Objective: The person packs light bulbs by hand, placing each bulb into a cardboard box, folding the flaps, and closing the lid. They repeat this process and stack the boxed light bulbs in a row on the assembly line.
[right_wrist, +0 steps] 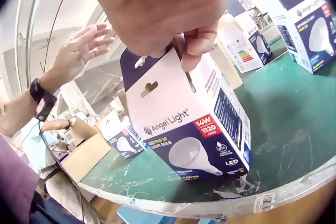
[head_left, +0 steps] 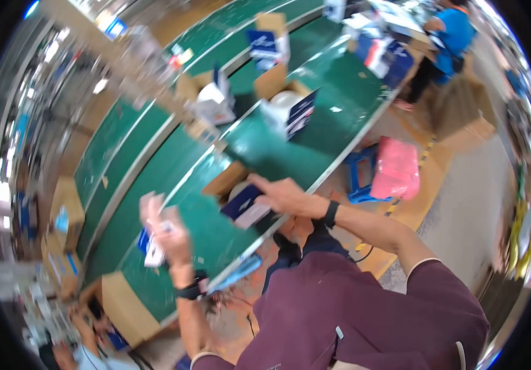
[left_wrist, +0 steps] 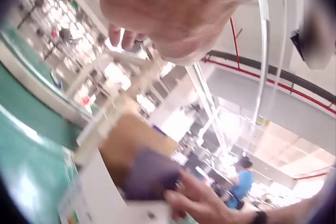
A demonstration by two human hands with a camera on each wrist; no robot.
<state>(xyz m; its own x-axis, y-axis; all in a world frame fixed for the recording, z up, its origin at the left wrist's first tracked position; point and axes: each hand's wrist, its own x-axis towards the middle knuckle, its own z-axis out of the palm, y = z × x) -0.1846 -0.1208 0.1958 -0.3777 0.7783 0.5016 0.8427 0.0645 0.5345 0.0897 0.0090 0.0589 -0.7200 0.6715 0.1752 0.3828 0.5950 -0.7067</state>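
My right hand point(head_left: 287, 196) point(right_wrist: 163, 14) point(left_wrist: 202, 200) pinches the top flap of an Angel Light bulb box point(head_left: 240, 203) point(right_wrist: 184, 140) point(left_wrist: 118, 203), which stands on the green conveyor point(head_left: 179, 222) point(right_wrist: 283, 113). Its brown inner flap point(left_wrist: 136, 134) is up in the left wrist view. My left hand point(head_left: 170, 234) point(right_wrist: 81, 53) point(left_wrist: 178, 14) is raised in the air with spread fingers and nothing in it. Beneath it in the head view is a second printed box point(head_left: 152, 254) point(right_wrist: 123, 137), apart from the first.
Several open printed boxes point(head_left: 287, 108) point(right_wrist: 299, 24) stand farther along the line. A person in blue point(head_left: 453, 34) point(left_wrist: 241, 182) works at the far end. Beside the conveyor are a blue stool point(head_left: 361, 176) with a pink bag point(head_left: 396, 168) and a large carton point(head_left: 465, 117); another carton point(head_left: 126, 308) stands at lower left.
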